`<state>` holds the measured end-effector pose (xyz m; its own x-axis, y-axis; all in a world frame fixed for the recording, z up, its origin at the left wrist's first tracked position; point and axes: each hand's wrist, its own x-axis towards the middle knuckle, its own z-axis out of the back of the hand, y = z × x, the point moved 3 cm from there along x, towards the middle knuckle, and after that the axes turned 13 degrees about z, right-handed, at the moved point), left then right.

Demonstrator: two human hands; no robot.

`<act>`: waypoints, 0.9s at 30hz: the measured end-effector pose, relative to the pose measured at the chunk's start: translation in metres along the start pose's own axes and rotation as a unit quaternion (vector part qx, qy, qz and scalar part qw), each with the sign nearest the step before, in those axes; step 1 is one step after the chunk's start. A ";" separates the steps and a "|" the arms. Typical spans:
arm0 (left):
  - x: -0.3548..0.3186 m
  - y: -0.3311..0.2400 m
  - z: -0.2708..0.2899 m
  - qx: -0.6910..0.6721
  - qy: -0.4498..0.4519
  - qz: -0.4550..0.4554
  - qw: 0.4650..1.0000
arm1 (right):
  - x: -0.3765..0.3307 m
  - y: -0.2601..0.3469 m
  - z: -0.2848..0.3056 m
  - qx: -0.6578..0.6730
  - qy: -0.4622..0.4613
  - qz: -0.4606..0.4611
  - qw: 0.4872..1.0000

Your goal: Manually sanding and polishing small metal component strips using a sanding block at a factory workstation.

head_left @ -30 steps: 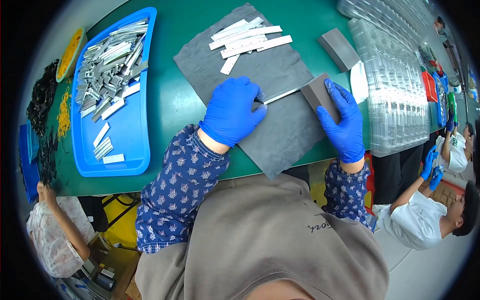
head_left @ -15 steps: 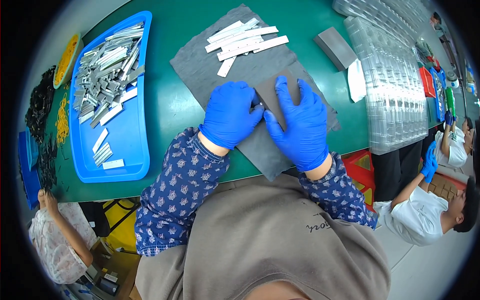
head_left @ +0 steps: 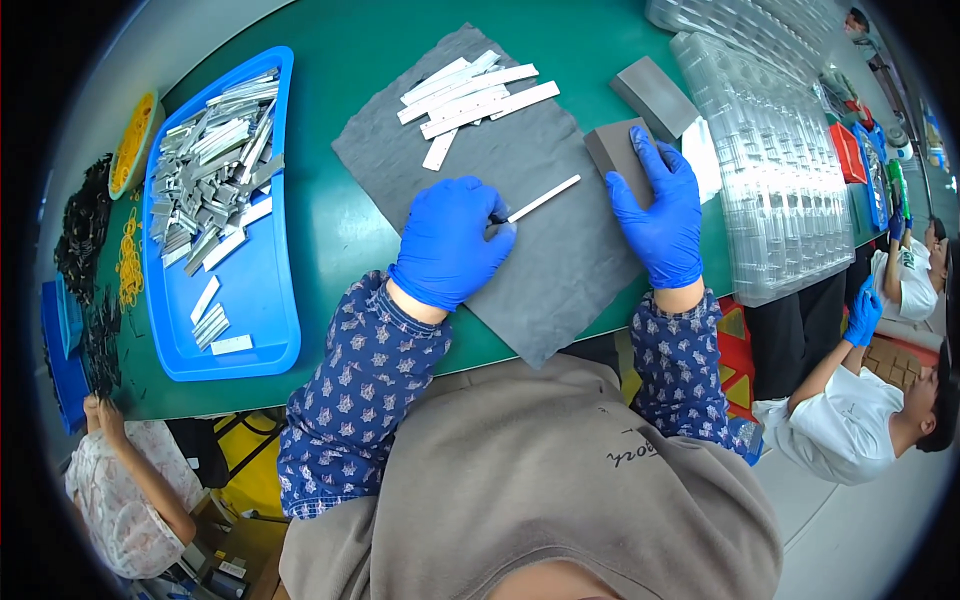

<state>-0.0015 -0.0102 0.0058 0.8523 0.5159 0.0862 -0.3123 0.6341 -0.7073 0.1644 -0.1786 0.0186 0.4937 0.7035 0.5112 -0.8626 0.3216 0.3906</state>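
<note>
My left hand (head_left: 452, 243), in a blue glove, is closed on one end of a thin silver metal strip (head_left: 545, 198). The strip points up and right over a dark grey sheet (head_left: 400, 150). My gloved right hand (head_left: 660, 218) grips a brown-grey rectangular block (head_left: 612, 152) at the sheet's right edge, thumb on one side and fingers over the top. Block and strip are apart. Beyond my left hand, a loose pile of flat silver strips (head_left: 470, 95) with small holes lies on the sheet.
At left, a blue tray (head_left: 270, 310) holds many metal pieces. A second grey block (head_left: 655, 95), a white cloth-like piece (head_left: 703, 160) and stacked clear plastic trays (head_left: 770, 180) stand at right. Yellow bands (head_left: 130, 260) lie far left. Co-workers sit at both sides.
My right hand has moved right with the block, off the strip, which now shows in my left hand. The left hand stays almost in place. The whole view has shifted slightly.
</note>
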 end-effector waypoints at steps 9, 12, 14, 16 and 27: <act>0.001 0.001 0.000 0.009 -0.007 0.000 1.000 | -0.004 0.044 0.007 0.026 0.043 0.087 0.995; 0.001 0.000 0.000 0.011 -0.020 -0.009 1.000 | -0.008 0.056 0.003 0.013 0.084 0.105 0.991; 0.001 0.001 0.000 0.012 -0.025 -0.005 1.000 | -0.016 0.068 -0.005 -0.037 0.092 0.143 0.985; 0.002 0.001 -0.001 0.025 -0.016 -0.016 0.999 | -0.019 0.071 -0.005 -0.037 0.108 0.154 0.981; 0.004 0.007 -0.005 -0.004 0.002 -0.002 1.000 | -0.005 0.056 0.004 -0.010 0.165 0.209 0.964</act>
<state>0.0014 -0.0068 -0.0017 0.8552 0.5109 0.0874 -0.3048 0.6320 -0.7126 0.1140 -0.1663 0.0413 0.0440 0.9366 0.3477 -0.9819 -0.0237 0.1880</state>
